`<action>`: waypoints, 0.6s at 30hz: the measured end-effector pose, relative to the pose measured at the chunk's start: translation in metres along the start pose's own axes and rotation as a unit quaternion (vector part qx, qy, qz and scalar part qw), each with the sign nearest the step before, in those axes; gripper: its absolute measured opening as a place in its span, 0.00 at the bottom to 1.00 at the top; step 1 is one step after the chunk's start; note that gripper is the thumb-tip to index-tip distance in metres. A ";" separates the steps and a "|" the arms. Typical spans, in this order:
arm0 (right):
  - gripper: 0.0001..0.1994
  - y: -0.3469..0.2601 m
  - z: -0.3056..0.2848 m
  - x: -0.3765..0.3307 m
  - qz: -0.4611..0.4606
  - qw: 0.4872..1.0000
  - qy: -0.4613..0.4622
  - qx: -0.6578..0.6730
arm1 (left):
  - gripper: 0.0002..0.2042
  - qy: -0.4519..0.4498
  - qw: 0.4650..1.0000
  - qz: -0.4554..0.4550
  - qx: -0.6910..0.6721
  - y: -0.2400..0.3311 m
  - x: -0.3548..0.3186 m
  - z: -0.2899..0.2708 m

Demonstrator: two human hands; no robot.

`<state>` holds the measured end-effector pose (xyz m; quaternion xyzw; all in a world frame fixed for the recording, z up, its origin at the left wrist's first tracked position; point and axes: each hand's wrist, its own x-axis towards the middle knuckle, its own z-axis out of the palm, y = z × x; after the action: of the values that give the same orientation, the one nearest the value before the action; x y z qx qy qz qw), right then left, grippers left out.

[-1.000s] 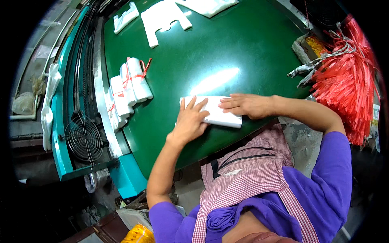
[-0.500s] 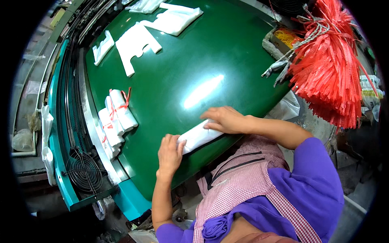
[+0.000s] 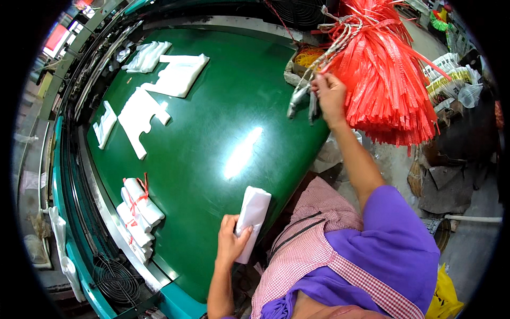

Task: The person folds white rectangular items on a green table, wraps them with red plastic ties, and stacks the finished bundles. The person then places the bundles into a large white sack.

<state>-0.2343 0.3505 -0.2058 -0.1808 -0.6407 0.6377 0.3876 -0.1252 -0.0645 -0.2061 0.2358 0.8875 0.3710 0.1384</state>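
Observation:
My left hand (image 3: pixel 234 239) grips a rolled stack of white plastic bags (image 3: pixel 254 215), holding it upright and tilted near the front edge of the green table. Fingers wrap one side and the thumb lies across the front. My right hand (image 3: pixel 330 95) is raised at the right, beside a hanging bundle of red plastic strips (image 3: pixel 390 90). Its fingertips are pinched at the bundle's upper left, by the grey twisted rope (image 3: pixel 340 42), seemingly on a red strip. Several finished white rolls (image 3: pixel 139 210) tied with red strips lie piled at the table's left edge.
Flat white bags with handle cut-outs (image 3: pixel 141 114) lie on the far left of the green table (image 3: pixel 212 138). A teal machine frame with a round wire guard (image 3: pixel 116 279) borders the left side. A box of yellow strands (image 3: pixel 308 56) sits at the far right corner.
My right hand has left the white roll and moved up and right to the red strips. My left hand has lifted and turned the roll more upright. The view has shifted right.

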 end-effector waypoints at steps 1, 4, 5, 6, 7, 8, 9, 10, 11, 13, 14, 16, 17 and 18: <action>0.09 -0.009 0.022 -0.015 -0.066 0.998 -0.004 -0.002 | 0.15 0.041 0.998 -0.001 -0.045 0.000 -0.009 0.005; 0.08 -0.001 0.071 -0.070 -0.137 0.964 -0.210 -0.087 | 0.15 0.084 0.918 -0.144 -0.360 -0.010 -0.040 0.012; 0.13 0.023 0.081 -0.096 -0.216 0.816 -0.421 -0.334 | 0.16 0.110 0.871 -0.140 -0.458 -0.006 -0.041 0.014; 0.11 0.008 0.090 -0.148 -0.174 0.814 -0.505 -0.229 | 0.16 0.137 0.811 -0.138 -0.551 -0.006 -0.043 0.016; 0.09 -0.045 0.094 -0.182 -0.139 0.665 -0.679 -0.279 | 0.18 0.130 0.789 -0.133 -0.586 -0.012 -0.047 0.013; 0.09 -0.047 0.086 -0.213 -0.126 0.591 -0.770 -0.203 | 0.18 0.109 0.781 -0.126 -0.601 -0.016 -0.046 0.008; 0.09 -0.057 0.076 -0.231 -0.130 0.582 -0.786 -0.160 | 0.19 0.091 0.772 -0.122 -0.618 -0.020 -0.048 0.004; 0.08 -0.064 0.065 -0.239 -0.131 0.573 -0.801 -0.117 | 0.19 0.072 0.761 -0.116 -0.634 -0.024 -0.050 0.000; 0.09 -0.059 0.059 -0.237 -0.123 0.588 -0.787 -0.137 | 0.20 0.104 0.764 -0.112 -0.626 -0.017 -0.047 -0.010; 0.11 -0.041 0.048 -0.224 -0.173 0.618 -0.752 -0.149 | 0.18 0.136 0.836 -0.109 -0.520 -0.019 -0.034 -0.034; 0.10 -0.046 0.048 -0.213 -0.186 0.616 -0.756 -0.118 | 0.17 0.143 0.876 -0.122 -0.444 -0.016 -0.025 -0.047; 0.10 -0.052 0.058 -0.209 -0.212 0.685 -0.697 0.029 | 0.18 0.050 0.953 -0.149 -0.259 -0.022 -0.006 -0.053; 0.10 -0.054 0.070 -0.212 -0.170 0.695 -0.694 0.081 | 0.19 0.005 0.974 -0.160 -0.160 -0.024 0.000 -0.054; 0.12 -0.059 0.080 -0.212 -0.081 0.678 -0.728 0.062 | 0.20 -0.025 0.987 -0.115 -0.112 -0.026 0.003 -0.043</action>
<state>-0.1427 0.1353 -0.1966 0.4173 -0.6916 0.5724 -0.1409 -0.1545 -0.1044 -0.1956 0.1242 0.8580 0.4433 0.2280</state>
